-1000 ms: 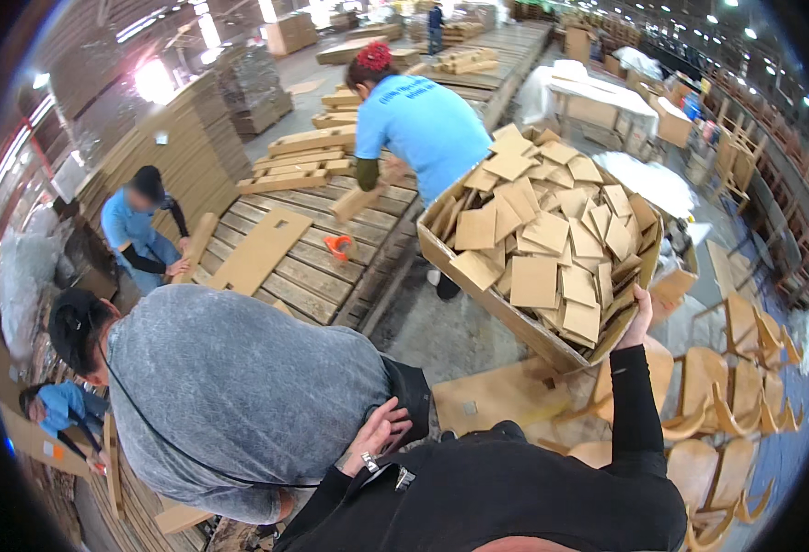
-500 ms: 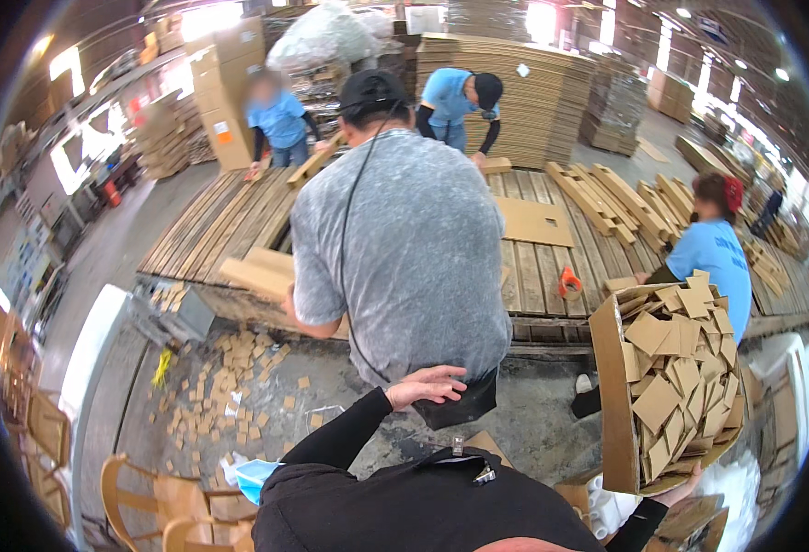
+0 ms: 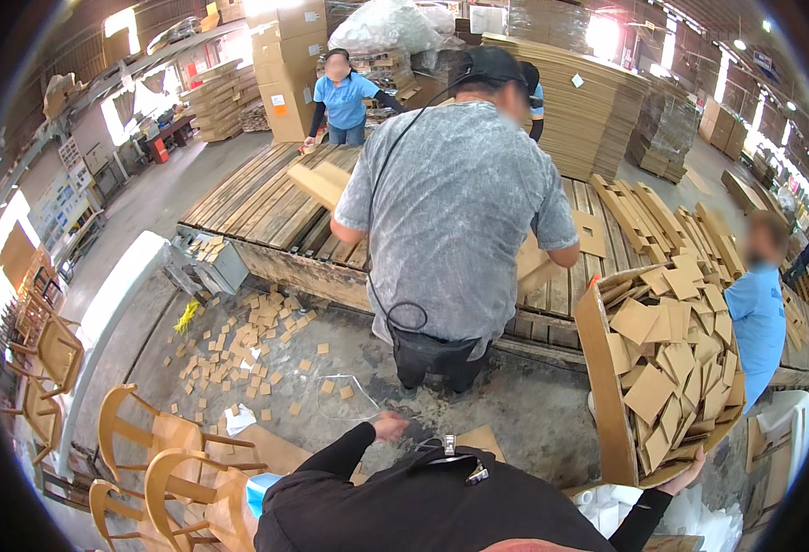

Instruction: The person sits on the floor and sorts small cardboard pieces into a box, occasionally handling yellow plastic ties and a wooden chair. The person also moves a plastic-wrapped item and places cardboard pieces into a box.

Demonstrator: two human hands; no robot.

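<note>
At my right side a large open cardboard box is heaped with loose flat cardboard pieces. My right hand grips its lower edge near the close corner, fingers wrapped up onto the wall. My left hand is in front of my body, apart from the box and touching nothing that I can see. Its fingers are blurred. A person in a grey shirt stands just ahead, back to me, at a long slatted wooden table, with folded cardboard strips by their arm.
Small cardboard squares litter the floor ahead left. Wooden chairs stand at lower left. Co-workers in blue shirts are across the table and at far right. Stacked cardboard sheets rise behind. White wrapping lies below the box.
My left hand has drawn back from the grey-shirted person's lower back. That person now stands farther ahead, more upright and turned rightward. My view has swung left; the box stays in my right hand.
</note>
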